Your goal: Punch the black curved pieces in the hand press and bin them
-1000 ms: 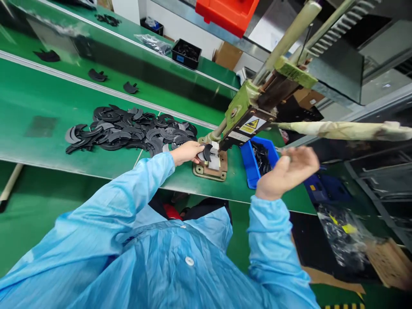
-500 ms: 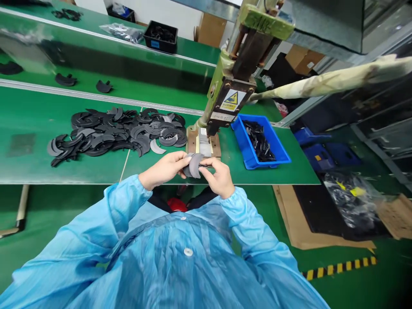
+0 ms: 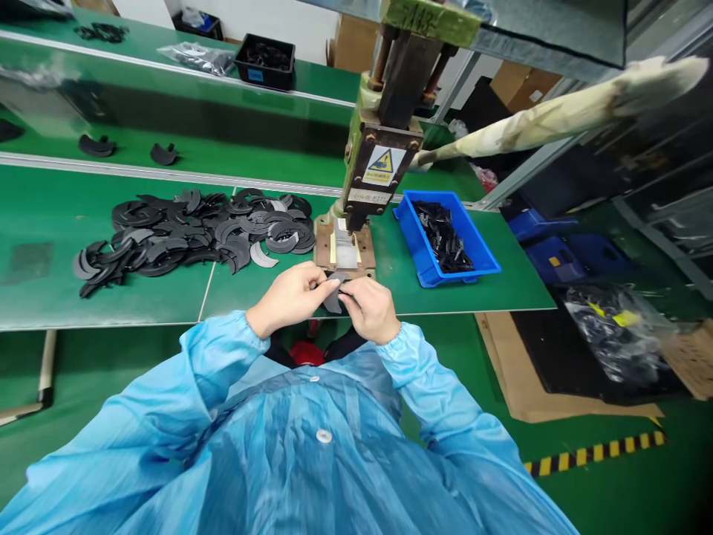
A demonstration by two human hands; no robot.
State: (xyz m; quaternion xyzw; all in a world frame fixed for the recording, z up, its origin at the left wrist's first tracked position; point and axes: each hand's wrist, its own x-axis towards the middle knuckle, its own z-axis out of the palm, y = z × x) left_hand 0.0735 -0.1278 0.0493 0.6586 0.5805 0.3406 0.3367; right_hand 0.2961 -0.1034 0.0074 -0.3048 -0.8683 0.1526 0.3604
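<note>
A dark grey curved piece (image 3: 333, 300) is held between my two hands, just in front of the press base (image 3: 362, 256) at the table's front edge. My left hand (image 3: 292, 297) pinches its left and upper side. The fingers of my right hand (image 3: 370, 306) are closed at its right side, on a small black part mostly hidden by the fingertips. Left of the press lies a pile of curved dark pieces (image 3: 183, 230). A blue bin (image 3: 426, 276) full of small black parts (image 3: 443, 236) stands to the right.
The press head (image 3: 382, 160), with a warning label, rises above its base. A wrapped pole (image 3: 535, 115) slants off to the right. Behind are a green shelf with two curved pieces (image 3: 164, 154), a black bin (image 3: 278, 80) and a plastic bag (image 3: 197, 57).
The curved piece has turned and now shows a narrower side between my hands. Both hands stay close together. The whole view has shifted slightly, moving the press leftward in it.
</note>
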